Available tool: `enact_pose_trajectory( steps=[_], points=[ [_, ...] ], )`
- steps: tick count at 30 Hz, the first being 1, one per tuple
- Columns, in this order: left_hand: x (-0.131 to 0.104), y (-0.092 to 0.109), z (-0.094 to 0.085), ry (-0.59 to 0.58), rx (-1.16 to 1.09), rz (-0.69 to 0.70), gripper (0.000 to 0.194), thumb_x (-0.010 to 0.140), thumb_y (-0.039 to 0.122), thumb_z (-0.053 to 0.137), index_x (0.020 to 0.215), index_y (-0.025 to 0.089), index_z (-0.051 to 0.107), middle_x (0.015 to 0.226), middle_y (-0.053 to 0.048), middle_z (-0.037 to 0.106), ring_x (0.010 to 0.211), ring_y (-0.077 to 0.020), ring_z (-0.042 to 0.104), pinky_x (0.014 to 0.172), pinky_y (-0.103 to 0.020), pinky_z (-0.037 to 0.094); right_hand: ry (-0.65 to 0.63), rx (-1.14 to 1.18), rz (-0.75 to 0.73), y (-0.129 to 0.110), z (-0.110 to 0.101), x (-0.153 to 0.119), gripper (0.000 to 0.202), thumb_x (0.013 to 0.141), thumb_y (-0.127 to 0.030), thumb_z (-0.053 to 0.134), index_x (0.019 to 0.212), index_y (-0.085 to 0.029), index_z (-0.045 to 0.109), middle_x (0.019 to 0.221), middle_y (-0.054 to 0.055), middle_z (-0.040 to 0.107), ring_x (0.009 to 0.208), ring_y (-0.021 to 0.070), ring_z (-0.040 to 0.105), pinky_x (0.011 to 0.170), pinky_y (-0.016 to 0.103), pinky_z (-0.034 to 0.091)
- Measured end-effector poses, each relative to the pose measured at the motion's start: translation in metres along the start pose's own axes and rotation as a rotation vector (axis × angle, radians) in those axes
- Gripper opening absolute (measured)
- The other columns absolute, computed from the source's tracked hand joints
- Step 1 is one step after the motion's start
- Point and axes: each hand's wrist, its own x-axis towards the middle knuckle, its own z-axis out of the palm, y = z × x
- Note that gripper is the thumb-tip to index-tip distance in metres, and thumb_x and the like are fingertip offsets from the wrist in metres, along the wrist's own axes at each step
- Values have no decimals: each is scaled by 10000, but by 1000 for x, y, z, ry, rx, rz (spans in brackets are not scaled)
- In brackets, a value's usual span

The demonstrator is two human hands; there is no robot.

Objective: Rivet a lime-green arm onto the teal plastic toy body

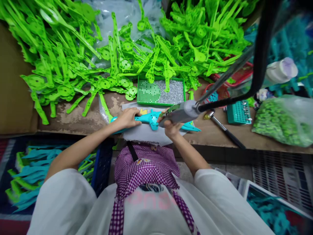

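Note:
My left hand (127,118) presses down on a turquoise plastic toy part (149,118) that lies on a white sheet (146,133) at the table's front edge. My right hand (171,127) grips a grey powered screwdriver (180,113), its tip at the middle of the turquoise part. A black cable (259,58) runs up and right from the tool. Just behind lies a green tray (146,92) partly filled with small silver screws (172,92).
A big heap of green plastic parts (80,55) covers the back of the table. At right are a teal screw tray (238,112), a loose screwdriver (223,129), a bag of green pieces (283,122) and a red basket (241,73). A bin of finished parts (31,169) stands lower left.

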Motion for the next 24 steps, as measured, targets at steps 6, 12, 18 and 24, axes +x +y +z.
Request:
enact_pose_trajectory(
  steps=[6, 12, 18, 24],
  points=[
    [5, 1, -4, -11, 24, 30, 264, 676, 255, 828, 919, 194, 744, 977, -96, 737, 942, -295, 672, 853, -409, 514, 406, -287, -214, -57, 28, 39, 624, 948, -745, 378, 1260, -229, 540, 958, 83, 576, 868, 237, 651, 757, 423, 543],
    [-78, -18, -9, 606, -205, -84, 415, 853, 447, 741, 1182, 196, 714, 1245, -111, 681, 1129, -255, 658, 1006, -411, 527, -53, -447, -251, -64, 19, 77, 603, 972, -703, 400, 1331, -248, 566, 1127, 120, 604, 983, 288, 670, 738, 442, 547],
    [-161, -37, 30, 746, -705, -595, 643, 839, 650, 662, 1230, 139, 679, 1125, -137, 746, 1058, -284, 703, 844, -386, 602, 19, -581, -289, -57, 10, 49, 540, 1057, -532, 296, 1491, -264, 474, 1335, 163, 543, 1252, 346, 577, 888, 546, 542],
    [-164, -26, 34, 682, -1095, -663, 772, 651, 607, 862, 1240, 142, 681, 1119, -135, 768, 1072, -282, 709, 778, -321, 599, -400, -823, -275, -35, 70, -10, 502, 1056, -471, 357, 1435, -204, 551, 1441, 159, 591, 1334, 325, 524, 1147, 562, 376]
  ],
)
